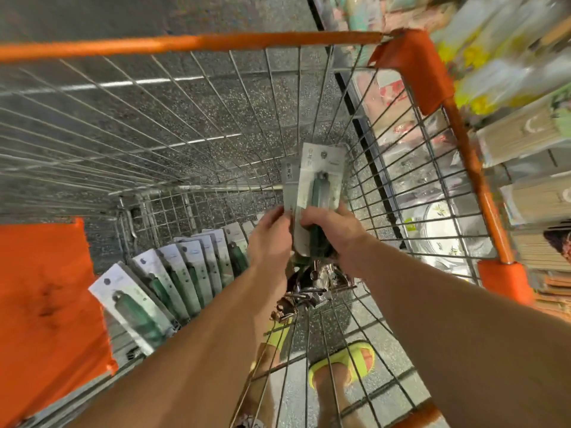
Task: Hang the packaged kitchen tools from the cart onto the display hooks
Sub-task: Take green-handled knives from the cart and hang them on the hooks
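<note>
The packaged kitchen tools [319, 180] are flat, pale grey-white cards with a clear blister over a dark green handle; a small emblem and some print sit near the top of each card, too blurred to read. Two or three of them are held as a bunch inside the wire cart [185, 125], cards overlapping, tops pointing to the far side. The metal ends of the tools hang out below the bunch, shiny and tangled, hard to tell apart.

More of the same packs [173, 279] lie in a fanned row on the cart floor to the left, each leaning on the next, green handles showing through the plastic.

Both bare arms reach down into the cart from the near edge. The right hand [332, 225] has its fingers curled round the lower part of the bunch, clamped on the green handle section. The left hand [272, 239] comes in from the left with its fingers bent against the left edge of the cards, seemingly pinching them.

The cart has an orange rim [191, 43] and orange corner guards. An orange panel [46, 304] lies at near left. Shelves of packaged goods [509, 72] run along the right. Below, through the wire, yellow-green sandals [343, 362] show on a speckled floor.
</note>
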A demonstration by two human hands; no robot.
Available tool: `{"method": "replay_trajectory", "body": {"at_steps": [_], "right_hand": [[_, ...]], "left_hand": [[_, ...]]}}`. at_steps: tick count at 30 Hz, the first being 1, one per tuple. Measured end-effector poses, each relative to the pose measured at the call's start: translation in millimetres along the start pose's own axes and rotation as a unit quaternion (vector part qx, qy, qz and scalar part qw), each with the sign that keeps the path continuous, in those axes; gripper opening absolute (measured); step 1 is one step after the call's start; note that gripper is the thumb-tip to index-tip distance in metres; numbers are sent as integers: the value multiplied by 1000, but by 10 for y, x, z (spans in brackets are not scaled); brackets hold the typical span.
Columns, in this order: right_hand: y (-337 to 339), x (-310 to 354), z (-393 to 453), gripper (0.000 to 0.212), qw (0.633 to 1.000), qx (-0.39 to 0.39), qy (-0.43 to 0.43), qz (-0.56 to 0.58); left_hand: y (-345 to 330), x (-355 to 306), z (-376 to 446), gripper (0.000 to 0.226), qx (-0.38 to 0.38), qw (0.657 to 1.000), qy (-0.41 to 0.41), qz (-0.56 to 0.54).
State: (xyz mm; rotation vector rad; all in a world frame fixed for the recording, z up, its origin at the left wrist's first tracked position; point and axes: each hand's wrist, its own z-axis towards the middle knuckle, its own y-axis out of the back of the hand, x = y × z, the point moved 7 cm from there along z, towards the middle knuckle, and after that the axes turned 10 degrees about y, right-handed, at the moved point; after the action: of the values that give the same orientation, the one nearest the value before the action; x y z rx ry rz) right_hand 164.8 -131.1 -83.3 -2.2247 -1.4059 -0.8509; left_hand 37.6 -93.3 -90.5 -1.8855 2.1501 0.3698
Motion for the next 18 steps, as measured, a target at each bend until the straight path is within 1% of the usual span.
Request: {"method": "replay_trajectory", "body": {"at_steps": [3, 4, 6, 7, 8, 9, 10, 12, 15, 18], "right_hand": [[-78, 223, -100, 56, 1000, 0, -10, 12], [-100, 304, -133, 54, 1000, -2, -5, 11], [-133, 487, -238, 33, 1000, -11, 17, 9], [-142, 559, -285, 27, 999, -18, 24, 13], [-160, 636, -341, 25, 999, -20, 29, 24], [-184, 708, -408, 26, 999, -22, 31, 30], [-208, 782, -483, 29, 999, -22, 36, 31], [-248, 916, -622, 39, 999, -16, 45, 22], [-268, 1177, -886, 50, 997, -37, 66, 22], [-210, 1508, -1140, 75, 991, -80, 108, -5]], "left_hand": [[108, -288, -151, 24, -17, 992, -89, 90], [123, -344, -195, 26, 6, 990, -105, 98], [117, -436, -348, 21, 71, 987, -116, 86], [136, -487, -413, 17, 66, 987, -115, 93], [154, -522, -478, 19, 47, 988, -100, 109], [155, -536, -553, 31, 41, 989, -73, 119], [127, -529, -608, 44, 63, 988, -53, 133], [53, -531, -798, 60, 127, 977, -65, 157], [-25, -630, -1145, 74, 190, 963, -121, 151], [-127, -778, -1510, 82, 231, 949, -163, 142]]}}
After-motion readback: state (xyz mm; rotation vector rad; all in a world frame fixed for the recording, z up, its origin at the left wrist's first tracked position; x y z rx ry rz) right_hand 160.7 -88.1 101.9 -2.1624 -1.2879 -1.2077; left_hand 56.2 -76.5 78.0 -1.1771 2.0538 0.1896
